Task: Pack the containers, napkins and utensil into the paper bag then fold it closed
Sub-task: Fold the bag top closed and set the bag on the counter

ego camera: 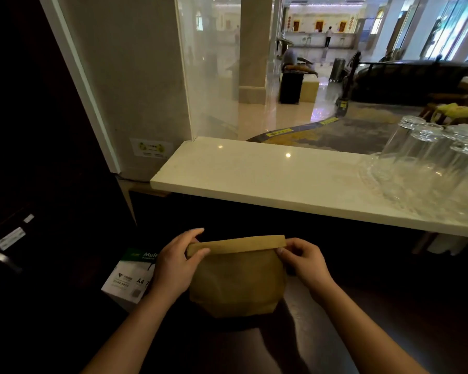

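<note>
Brown paper bag (237, 282) stands upright on the dark wooden surface (389, 306) in front of me, top folded over into a flat band. My left hand (173, 268) pinches the band's left end, my right hand (304, 259) pinches its right end. White A4 paper box (127, 279) sits just left of the bag, behind my left hand. Pale stone counter ledge (254, 176) runs above, with clear upturned drinking glasses (430, 163) at its right end.
</note>
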